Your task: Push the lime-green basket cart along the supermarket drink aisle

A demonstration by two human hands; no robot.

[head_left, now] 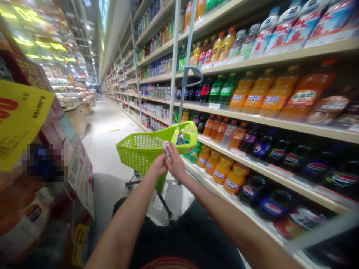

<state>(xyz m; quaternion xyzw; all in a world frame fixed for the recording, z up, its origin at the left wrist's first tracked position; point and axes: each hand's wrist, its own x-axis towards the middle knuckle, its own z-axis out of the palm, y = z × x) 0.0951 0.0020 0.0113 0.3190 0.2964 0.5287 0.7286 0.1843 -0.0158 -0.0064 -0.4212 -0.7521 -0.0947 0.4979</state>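
My left hand (pixel 159 166) and my right hand (pixel 175 161) meet in front of me, fingers closed around a small, crumpled white tissue (pixel 166 148). Whether it is paper or cloth is hard to tell, and part of it is hidden by the fingers. Just beyond both hands stands a bright green shopping cart (pixel 140 153) with perforated basket walls. The near end of its handle (pixel 193 136) rises to the right of my right hand. The hands overlap the cart's side in view; contact with it cannot be made out.
Tall shelves (pixel 280 130) of drink bottles line the right side, including orange soda bottles (pixel 265 91) and dark cola bottles (pixel 272 207). Stacked boxes (pixel 80 168) and a yellow price sign (pixel 25 119) crowd the left. A pale tiled aisle floor (pixel 106 116) runs ahead.
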